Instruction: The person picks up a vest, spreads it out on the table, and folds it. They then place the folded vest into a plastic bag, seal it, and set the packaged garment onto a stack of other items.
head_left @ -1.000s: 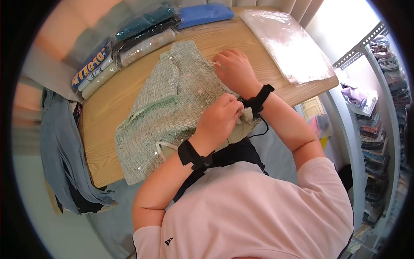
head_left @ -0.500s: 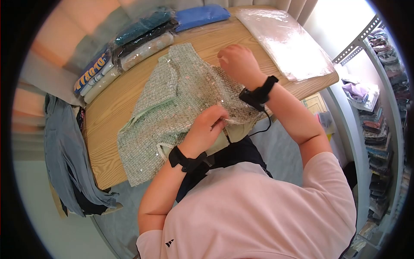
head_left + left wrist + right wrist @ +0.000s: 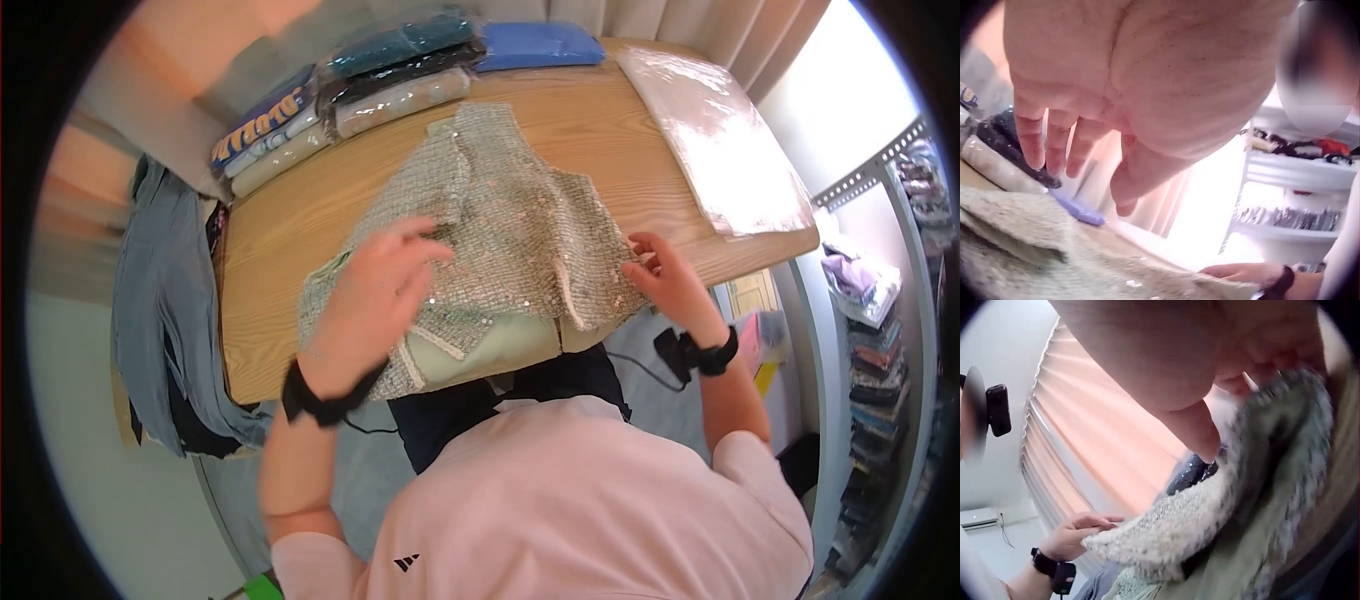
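Note:
A pale green tweed garment (image 3: pixel 500 220) with sequins lies spread on the wooden table (image 3: pixel 270 270). Its smooth green lining (image 3: pixel 490 352) shows along the near edge, where a front panel with a pale trim falls open. My left hand (image 3: pixel 370 300), blurred, hovers over the garment's left part with fingers extended. In the left wrist view its palm (image 3: pixel 1147 75) faces the camera and holds nothing. At the garment's right edge, my right hand (image 3: pixel 680 288) has its fingers loosely bent, thumb tip right at the cloth. The right wrist view shows the thumb (image 3: pixel 1194 428) apart from the fingers.
Packed clothes in clear bags (image 3: pixel 400 100) line the table's back, beside a blue package (image 3: pixel 540 46). A stack of clear plastic bags (image 3: pixel 715 140) lies at the right. Grey trousers (image 3: pixel 165 310) hang at the left; shelves of folded clothes (image 3: pixel 880 350) stand at the right.
My left hand has left the garment's near edge and moved left above it. My right hand has come down from the upper right to the right edge. The near panel now lies flatter.

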